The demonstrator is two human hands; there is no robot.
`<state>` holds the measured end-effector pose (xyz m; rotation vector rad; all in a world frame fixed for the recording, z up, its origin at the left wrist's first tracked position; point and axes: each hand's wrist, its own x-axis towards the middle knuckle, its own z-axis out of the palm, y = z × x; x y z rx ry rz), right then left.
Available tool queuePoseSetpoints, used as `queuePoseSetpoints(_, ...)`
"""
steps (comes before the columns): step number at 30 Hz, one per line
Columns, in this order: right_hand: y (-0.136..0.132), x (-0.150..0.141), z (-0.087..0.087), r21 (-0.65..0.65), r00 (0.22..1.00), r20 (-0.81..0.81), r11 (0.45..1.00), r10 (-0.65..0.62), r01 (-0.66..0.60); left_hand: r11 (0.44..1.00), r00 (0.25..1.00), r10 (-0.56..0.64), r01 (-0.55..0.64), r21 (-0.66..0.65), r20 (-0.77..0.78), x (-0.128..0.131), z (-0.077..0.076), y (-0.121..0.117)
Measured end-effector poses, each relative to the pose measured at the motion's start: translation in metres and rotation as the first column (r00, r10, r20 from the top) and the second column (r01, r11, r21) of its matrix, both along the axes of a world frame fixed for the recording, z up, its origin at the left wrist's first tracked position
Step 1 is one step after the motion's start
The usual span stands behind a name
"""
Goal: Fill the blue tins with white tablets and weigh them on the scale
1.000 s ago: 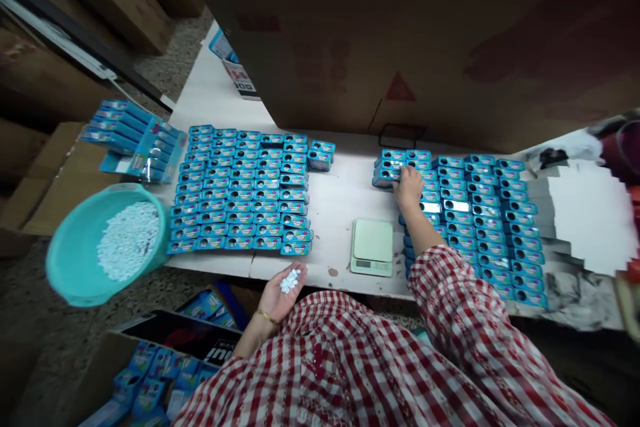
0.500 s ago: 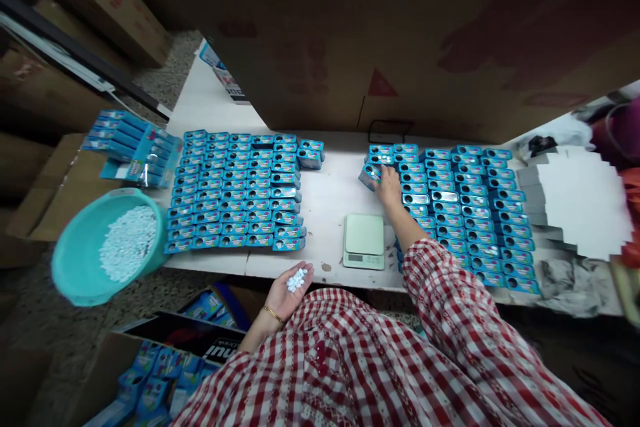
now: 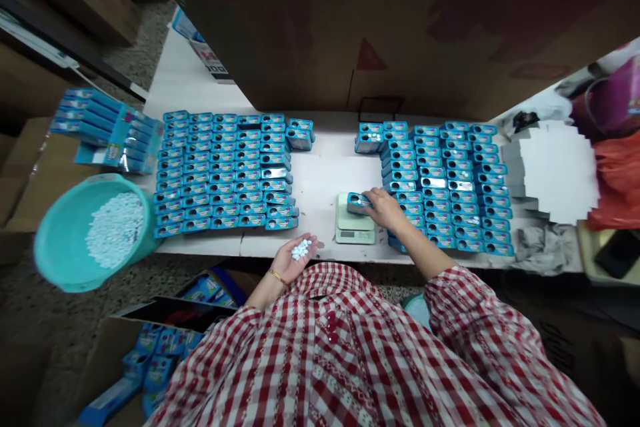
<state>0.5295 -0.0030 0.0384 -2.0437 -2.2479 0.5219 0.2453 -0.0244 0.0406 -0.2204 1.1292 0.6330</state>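
Observation:
In my cupped left hand (image 3: 289,263), palm up by the table's front edge, lies a small heap of white pellets (image 3: 301,250). My right hand (image 3: 385,209) grips the right end of a small blue box (image 3: 358,203) over the weighing plate of a pale green kitchen scale (image 3: 355,236). I cannot tell whether the box rests on the plate. Rows of similar blue boxes (image 3: 223,173) stand on the left of the table, their tops showing dark round holes. More blue boxes (image 3: 440,184) stand in rows on the right, a few with white pellets on top.
A turquoise basin (image 3: 143,243) of white pellets is at the left, below stacked blue packs (image 3: 115,130). A large cardboard box (image 3: 300,33) borders the back. White stacked card (image 3: 557,170) lies at the right. Below stands an open carton (image 3: 103,353) of blue boxes.
My right hand has brought the blue box from the back right rows toward me, over the scale. My left hand still holds the pellets, slightly nearer the scale.

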Motion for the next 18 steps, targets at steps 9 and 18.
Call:
queuePoseSetpoints(9, -0.042, 0.006, -0.019, 0.088, 0.983, -0.174, 0.993, -0.061, 0.077, 0.999, 0.999, -0.040, 0.040, 0.016, 0.006, 0.004, -0.003, -0.007)
queuePoseSetpoints(18, -0.055, 0.009, -0.009, 0.234, 0.955, -0.247, 0.946, -0.165, 0.224, 0.999, 0.999, 0.039, -0.039, -0.008, -0.005, -0.004, -0.006, -0.014)
